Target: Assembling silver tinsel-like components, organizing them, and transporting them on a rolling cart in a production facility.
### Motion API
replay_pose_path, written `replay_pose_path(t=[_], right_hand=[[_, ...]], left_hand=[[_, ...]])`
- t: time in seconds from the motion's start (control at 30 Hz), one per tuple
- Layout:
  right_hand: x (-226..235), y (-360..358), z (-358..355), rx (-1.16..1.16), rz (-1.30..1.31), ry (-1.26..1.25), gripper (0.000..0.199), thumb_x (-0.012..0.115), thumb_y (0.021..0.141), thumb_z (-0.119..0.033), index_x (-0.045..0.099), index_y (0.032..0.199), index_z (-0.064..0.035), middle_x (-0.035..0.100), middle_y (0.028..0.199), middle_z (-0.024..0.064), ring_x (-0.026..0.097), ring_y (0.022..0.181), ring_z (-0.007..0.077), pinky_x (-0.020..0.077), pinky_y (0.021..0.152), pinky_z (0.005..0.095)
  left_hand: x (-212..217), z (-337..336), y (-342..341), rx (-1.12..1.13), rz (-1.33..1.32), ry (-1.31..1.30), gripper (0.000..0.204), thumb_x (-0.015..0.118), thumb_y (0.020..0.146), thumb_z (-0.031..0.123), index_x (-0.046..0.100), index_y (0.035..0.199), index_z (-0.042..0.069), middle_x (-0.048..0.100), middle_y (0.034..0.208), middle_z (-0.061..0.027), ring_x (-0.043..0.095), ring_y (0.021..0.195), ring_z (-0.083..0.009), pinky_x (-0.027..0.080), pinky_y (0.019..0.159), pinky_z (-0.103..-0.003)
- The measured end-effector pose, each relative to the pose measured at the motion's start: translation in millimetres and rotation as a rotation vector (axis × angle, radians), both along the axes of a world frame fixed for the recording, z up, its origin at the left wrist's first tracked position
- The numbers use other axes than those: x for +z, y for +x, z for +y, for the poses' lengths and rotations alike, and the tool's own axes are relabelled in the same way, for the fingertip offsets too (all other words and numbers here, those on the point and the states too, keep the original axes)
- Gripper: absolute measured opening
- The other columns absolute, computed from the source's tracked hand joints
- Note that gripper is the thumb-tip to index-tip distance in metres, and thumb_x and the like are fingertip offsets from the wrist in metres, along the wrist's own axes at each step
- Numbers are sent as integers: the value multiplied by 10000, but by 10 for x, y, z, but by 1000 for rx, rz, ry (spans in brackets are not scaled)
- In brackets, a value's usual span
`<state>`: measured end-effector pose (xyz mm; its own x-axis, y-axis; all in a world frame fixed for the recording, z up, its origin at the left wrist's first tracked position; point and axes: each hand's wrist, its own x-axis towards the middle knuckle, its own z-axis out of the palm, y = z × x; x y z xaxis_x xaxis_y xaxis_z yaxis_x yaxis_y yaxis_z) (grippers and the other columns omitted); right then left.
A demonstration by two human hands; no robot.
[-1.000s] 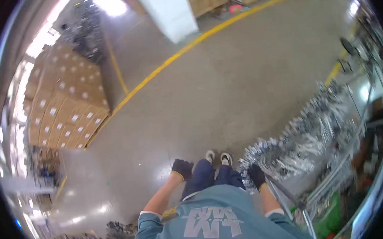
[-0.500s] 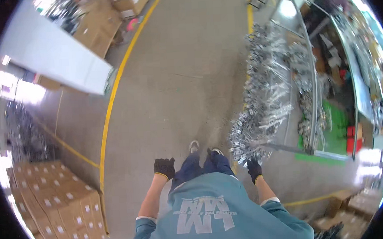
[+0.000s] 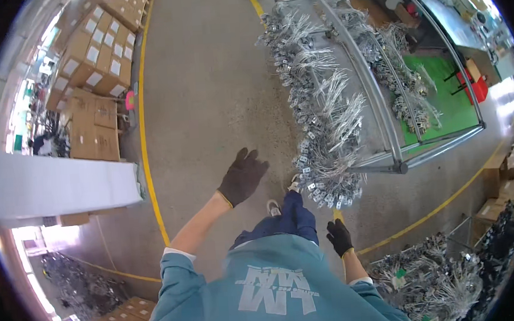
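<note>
My left hand [image 3: 244, 176], in a dark knitted glove, reaches forward over the floor with its fingers apart and nothing in them. My right hand [image 3: 339, 238], gloved the same way, hangs low by my right side, fingers loosely parted and also holding nothing. Nearest to both is a metal-pipe rack [image 3: 377, 103] on my right. Bundles of pale wires with small metal end pieces [image 3: 329, 138] are draped along its near side. Neither hand touches them.
A yellow floor line [image 3: 142, 108] runs along the left. Past it stand stacked cardboard boxes [image 3: 94, 53] and a large white pillar-like block [image 3: 64, 183]. More wire bundles [image 3: 429, 273] are heaped at lower right. A red bin-like thing [image 3: 477, 90] sits beyond the rack.
The view has moved forward and turned, so the rack now lies closer. My left hand has risen forward and opened out from a curled shape. My right hand remains low at my side.
</note>
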<state>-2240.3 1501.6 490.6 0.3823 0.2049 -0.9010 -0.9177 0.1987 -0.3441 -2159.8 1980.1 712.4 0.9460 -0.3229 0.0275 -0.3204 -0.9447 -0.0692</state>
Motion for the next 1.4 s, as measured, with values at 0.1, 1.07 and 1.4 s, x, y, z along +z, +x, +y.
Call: replay_pose_path(t=[0.1, 1.07, 1.4], right_hand=[[-84, 512, -113, 22, 74, -4, 313, 665, 1059, -345, 664, 1359, -256, 739, 1306, -37, 704, 1108, 130, 515, 921, 412], [-765, 664, 1693, -532, -123, -30, 478, 835, 810, -142, 689, 1266, -131, 775, 998, 52, 737, 973, 205, 606, 800, 384], [297, 671, 3296, 583, -896, -975, 339, 743, 906, -132, 734, 1245, -123, 774, 1136, 132, 747, 1025, 306, 603, 828, 439]], left_hand=[[9, -377, 672, -96, -53, 153, 389, 636, 897, 178, 735, 1271, 134, 711, 1178, -95, 588, 1364, -343, 354, 1234, -602], [1311, -103, 6110, -700, -131, 83, 1215, 873, 713, 611, 319, 1707, 184, 420, 1673, -184, 354, 1559, -417, 180, 1322, -592], [860, -46, 6520, -864, 185, -54, 416, 722, 829, 521, 810, 790, 117, 762, 819, -190, 760, 799, -393, 609, 764, -521]])
